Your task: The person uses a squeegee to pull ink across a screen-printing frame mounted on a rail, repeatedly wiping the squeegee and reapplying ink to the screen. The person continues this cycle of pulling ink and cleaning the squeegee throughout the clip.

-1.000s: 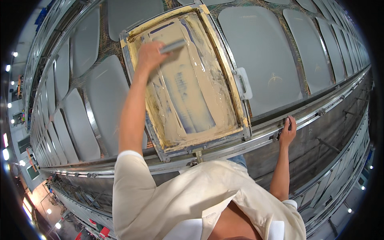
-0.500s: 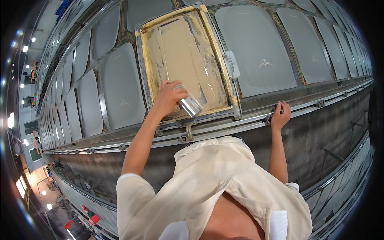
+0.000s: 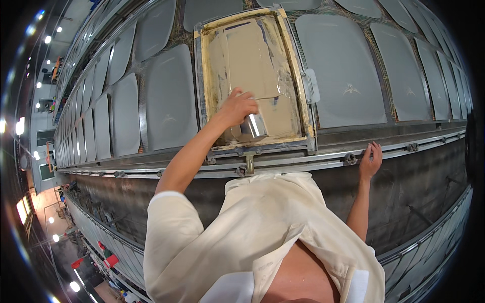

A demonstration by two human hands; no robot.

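Note:
My left hand is closed around a shiny silver metal can, which tilts low over the near half of a framed printing screen. The hand covers the can's upper end, so its mouth cannot be made out. Thick beige paste lies across the screen, with a raised, glossy edge partway down. My right hand hangs by the metal rail to the right of the screen. Its fingers are loosely extended and nothing shows in them.
Rows of grey rounded panels lie on the long table to both sides and beyond the screen. A clear handle-like piece juts from the frame's right side. A bracket at its near edge meets the rail, where clamps sit.
The view has shifted, placing the screen farther right. The can stands steeper in my left hand, and paste on the near half looks smoother. My right hand's fingers have straightened.

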